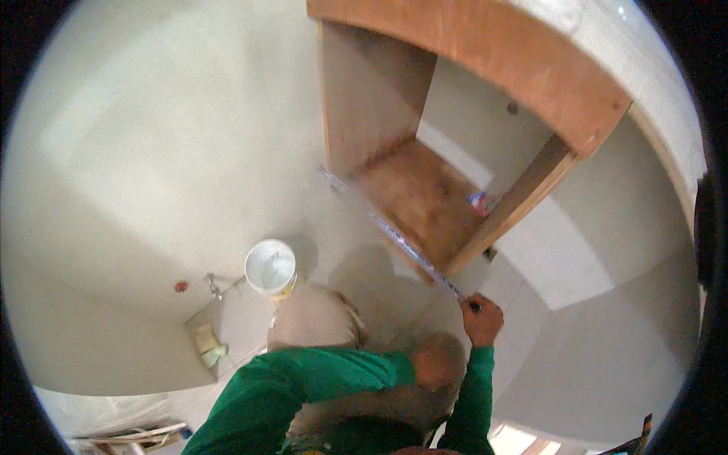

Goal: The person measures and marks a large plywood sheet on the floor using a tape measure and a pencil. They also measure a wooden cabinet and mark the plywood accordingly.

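The speckled rod (413,250) slants across the near front of the wooden cabinet (371,91), from the cabinet's far left foot to the near right. My right hand (483,318) is closed around its near end; I see no second grip. The hands are well apart: the left hand (438,364) lies at the right knee (456,345), too blurred for me to tell whether its fingers hold anything.

What worries me first is leverage. With the grip at one end, I judge a small twist of the wrist would swing the far end widely, into the cabinet's left side panel or the wall (182,136). I can't tell whether the rod touches the base edge; if it does, pulling it sideways could scrape the wood.

Inside, toward the right, a small colourful packet (479,202) lies on the cabinet floor, where a rod pushed inward might knock it.

Farther left, the white bucket (250,277) stands just beside the left knee (315,315). A shift of that leg could tip it, and I can't make out how full it is.
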Demonstrator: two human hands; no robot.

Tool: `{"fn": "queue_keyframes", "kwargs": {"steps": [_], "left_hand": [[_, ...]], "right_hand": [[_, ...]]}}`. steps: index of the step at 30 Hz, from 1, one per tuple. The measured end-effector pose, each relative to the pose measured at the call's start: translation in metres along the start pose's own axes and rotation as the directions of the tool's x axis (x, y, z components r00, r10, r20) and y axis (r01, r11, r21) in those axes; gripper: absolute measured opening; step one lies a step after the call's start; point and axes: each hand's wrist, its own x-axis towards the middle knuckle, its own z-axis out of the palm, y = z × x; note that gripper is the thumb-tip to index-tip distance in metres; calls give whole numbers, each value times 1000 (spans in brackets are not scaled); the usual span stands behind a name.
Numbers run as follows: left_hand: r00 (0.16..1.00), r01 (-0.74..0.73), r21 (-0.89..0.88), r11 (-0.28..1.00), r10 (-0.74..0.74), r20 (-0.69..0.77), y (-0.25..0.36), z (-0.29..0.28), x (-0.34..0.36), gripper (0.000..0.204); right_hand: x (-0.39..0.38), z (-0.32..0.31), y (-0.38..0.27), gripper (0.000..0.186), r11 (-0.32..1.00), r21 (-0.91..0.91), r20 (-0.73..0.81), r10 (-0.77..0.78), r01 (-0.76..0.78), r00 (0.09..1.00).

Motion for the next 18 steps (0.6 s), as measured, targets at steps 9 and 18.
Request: {"fn": "queue_keyframes", "kwargs": {"steps": [9,18], "left_hand": [[866,366,-179,913,-263,426,-36,-131,59,36],[716,-117,-935,336,-624,-314,-32,-302,103,35]], "right_hand": [[0,-175,-90,20,993,-58,-230,-116,105,966],[34,-260,-151,24,973,-196,-348,-183,120,919]]}}
